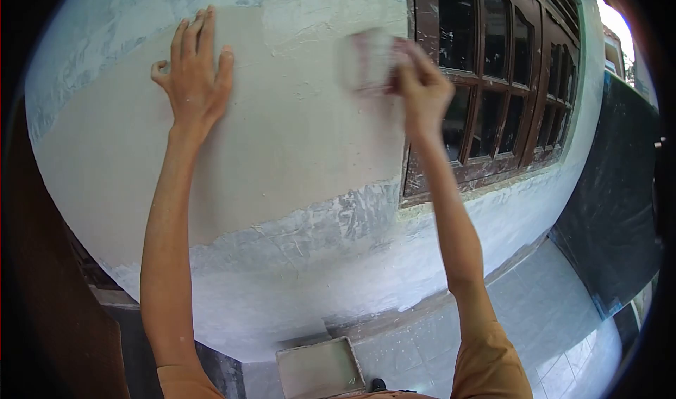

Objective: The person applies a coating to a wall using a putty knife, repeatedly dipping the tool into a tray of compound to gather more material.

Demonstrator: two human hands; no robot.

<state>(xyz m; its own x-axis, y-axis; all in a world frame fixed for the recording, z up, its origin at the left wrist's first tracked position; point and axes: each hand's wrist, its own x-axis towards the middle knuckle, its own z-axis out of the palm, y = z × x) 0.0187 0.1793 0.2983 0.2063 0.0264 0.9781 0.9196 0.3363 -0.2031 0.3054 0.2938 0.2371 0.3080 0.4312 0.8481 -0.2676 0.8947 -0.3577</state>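
My left hand point(196, 71) lies against the plastered wall point(282, 145), its fingers spread and pointing up. Near the window's left edge, my right hand point(424, 82) grips a flat scraper point(370, 61), which is blurred by motion and lies over the wall surface. The scraper looks pale with a reddish part; its exact outline is smeared. Smooth beige plaster surrounds both hands, with rougher grey-blue patches above and below it.
A brown wooden window point(493, 75) with dark panes stands to the right. Below, a tray point(320, 367) of pale material sits on the tiled floor point(436, 343). A dark panel point(605, 195) leans at the far right.
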